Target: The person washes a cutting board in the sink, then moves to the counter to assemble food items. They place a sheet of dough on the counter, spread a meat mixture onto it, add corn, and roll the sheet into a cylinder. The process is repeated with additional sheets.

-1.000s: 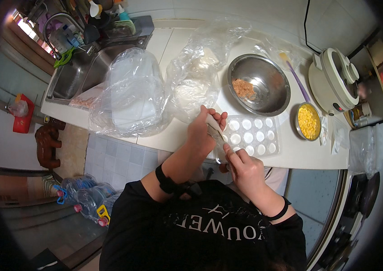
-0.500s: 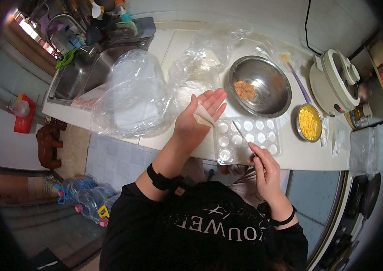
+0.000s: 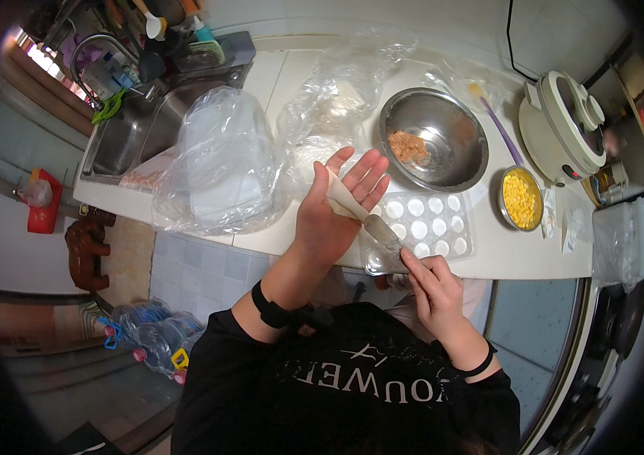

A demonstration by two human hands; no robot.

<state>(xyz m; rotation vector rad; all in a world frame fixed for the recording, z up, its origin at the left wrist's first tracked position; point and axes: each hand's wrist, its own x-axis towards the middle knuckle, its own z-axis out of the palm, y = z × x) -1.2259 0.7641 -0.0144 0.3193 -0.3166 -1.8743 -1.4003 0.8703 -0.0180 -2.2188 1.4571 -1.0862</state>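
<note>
Palm up, my left hand [image 3: 314, 224] holds a pale dough wrapper [image 3: 346, 199] that lies across the palm and the base of the fingers, which are spread. My right hand [image 3: 437, 292] is closed around the handle of a flat metal spatula [image 3: 383, 233]. Its broad blade tip is at the wrapper's lower edge; I cannot tell if they touch. Beneath the spatula is a clear plastic tray [image 3: 468, 250] with several round hollows. Beyond the hands a steel bowl [image 3: 458, 168] contains a lump of pinkish filling [image 3: 408, 146].
A small bowl of yellow corn kernels [image 3: 521, 199] stands right of the tray, with a purple-handled brush [image 3: 505, 135] and a cream-coloured cooker [image 3: 557, 136] behind. Plastic-wrapped white trays [image 3: 223, 167] and a plastic bag [image 3: 329, 106] lie left. A steel sink [image 3: 121, 136] is further left.
The spatula has swung up and left from above the tray to the wrapper, its broad blade now showing. My right hand has shifted slightly left; my left fingers have spread wider.
</note>
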